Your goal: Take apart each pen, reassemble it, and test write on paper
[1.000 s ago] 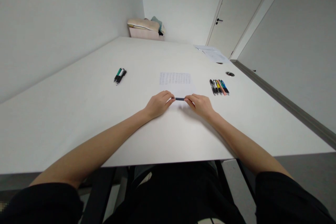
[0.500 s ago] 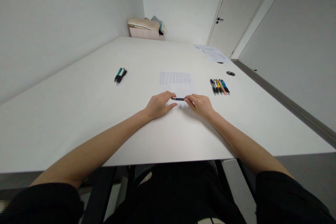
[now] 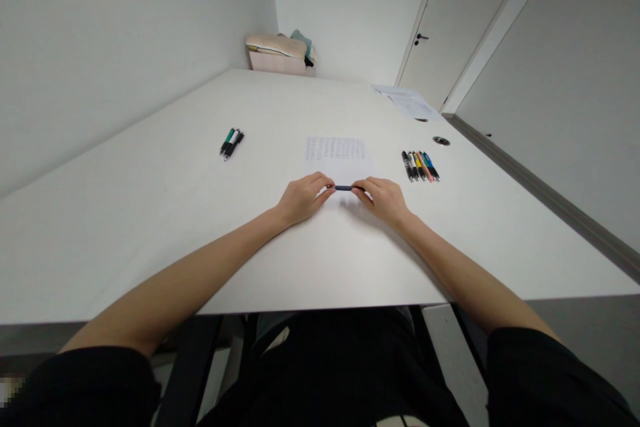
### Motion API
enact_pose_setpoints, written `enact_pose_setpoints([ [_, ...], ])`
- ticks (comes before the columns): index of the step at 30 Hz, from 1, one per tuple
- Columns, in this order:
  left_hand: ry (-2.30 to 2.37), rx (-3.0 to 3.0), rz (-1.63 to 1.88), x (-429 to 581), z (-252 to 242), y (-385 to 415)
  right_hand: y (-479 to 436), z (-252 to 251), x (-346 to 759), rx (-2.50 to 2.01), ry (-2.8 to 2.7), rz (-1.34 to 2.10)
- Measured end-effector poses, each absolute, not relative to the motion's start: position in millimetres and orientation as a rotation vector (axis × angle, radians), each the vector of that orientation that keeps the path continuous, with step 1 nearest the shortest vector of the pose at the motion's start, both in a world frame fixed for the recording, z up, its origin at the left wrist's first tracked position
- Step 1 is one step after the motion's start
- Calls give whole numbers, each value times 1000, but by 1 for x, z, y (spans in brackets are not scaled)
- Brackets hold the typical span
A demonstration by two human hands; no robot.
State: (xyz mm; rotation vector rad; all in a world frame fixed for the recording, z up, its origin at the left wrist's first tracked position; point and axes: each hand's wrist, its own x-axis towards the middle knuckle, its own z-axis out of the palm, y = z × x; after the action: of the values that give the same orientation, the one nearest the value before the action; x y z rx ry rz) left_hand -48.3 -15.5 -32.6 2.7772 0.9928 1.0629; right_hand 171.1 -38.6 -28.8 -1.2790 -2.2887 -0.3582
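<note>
A slim dark-blue pen [image 3: 343, 188] lies level between my two hands, over the near part of a sheet of paper [image 3: 340, 167]. My left hand [image 3: 305, 197] pinches its left end between thumb and fingers. The right end is gripped by my right hand [image 3: 381, 199] in the same way, so both tips are partly hidden. Rows of small writing cover the upper part of the sheet, too small to read.
Several pens [image 3: 421, 166] lie side by side right of the paper. A smaller group of pens [image 3: 232, 144] rests at the left. Farther back are more papers [image 3: 410, 104], a round metal fitting [image 3: 441, 141] in the tabletop and a pink box [image 3: 277, 63] with folded cloth.
My left thumb and fingers have closed on the pen's left end, which showed between them before. My right hand keeps its grip. The view has shifted slightly.
</note>
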Motion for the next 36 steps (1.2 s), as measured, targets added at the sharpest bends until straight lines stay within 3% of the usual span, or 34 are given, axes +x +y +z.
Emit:
enact_pose_setpoints([
  [11, 1137, 2802, 877, -49, -35, -12, -36, -31, 173, -1173, -2314, -358],
  [21, 987, 2885, 995, -50, -36, -14, -37, -32, 171, -1348, -2324, -298],
  [36, 1006, 2847, 1034, -51, -34, -13, -37, -30, 178, -1268, -2300, -274],
])
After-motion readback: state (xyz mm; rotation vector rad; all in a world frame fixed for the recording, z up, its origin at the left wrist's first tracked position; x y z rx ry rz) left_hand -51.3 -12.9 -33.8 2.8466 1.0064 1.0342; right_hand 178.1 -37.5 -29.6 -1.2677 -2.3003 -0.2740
